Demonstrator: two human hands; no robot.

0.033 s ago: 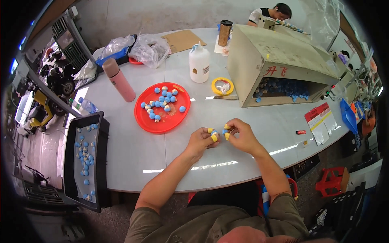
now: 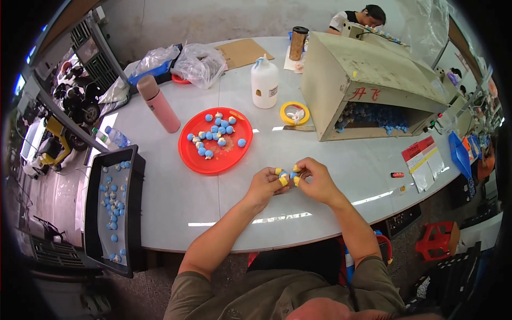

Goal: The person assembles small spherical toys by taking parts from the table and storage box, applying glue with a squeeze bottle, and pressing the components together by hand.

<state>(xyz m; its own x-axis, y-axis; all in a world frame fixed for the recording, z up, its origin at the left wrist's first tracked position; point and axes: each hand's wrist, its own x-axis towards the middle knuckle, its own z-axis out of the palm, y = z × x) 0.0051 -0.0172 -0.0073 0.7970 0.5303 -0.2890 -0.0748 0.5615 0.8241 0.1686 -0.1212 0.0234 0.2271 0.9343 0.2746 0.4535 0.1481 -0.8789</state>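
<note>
Mid-frame, the finger cots (image 2: 283, 181) are yellow and the small piece (image 2: 293, 175) among them shows blue. Left of centre, blue balls (image 2: 222, 141) with cream patches dot a bright red plate (image 2: 216, 164). The thermos flask (image 2: 162, 112) at upper left is pink with a brownish cap; the tray (image 2: 138, 208) at lower left, black. Upper right, a beige booth (image 2: 324, 80) bears red brushed markings (image 2: 365, 94).

Bare surface (image 2: 170, 202) runs from the black bin (image 2: 140, 213) to the left hand (image 2: 264, 186), open for a low pass. Farther off, the red plate (image 2: 226, 159), white bottle (image 2: 265, 80) and boxy hood (image 2: 373, 66) stand in the way. Room opens between the right hand (image 2: 318, 182) and the small red cylinder (image 2: 397, 175).
</note>
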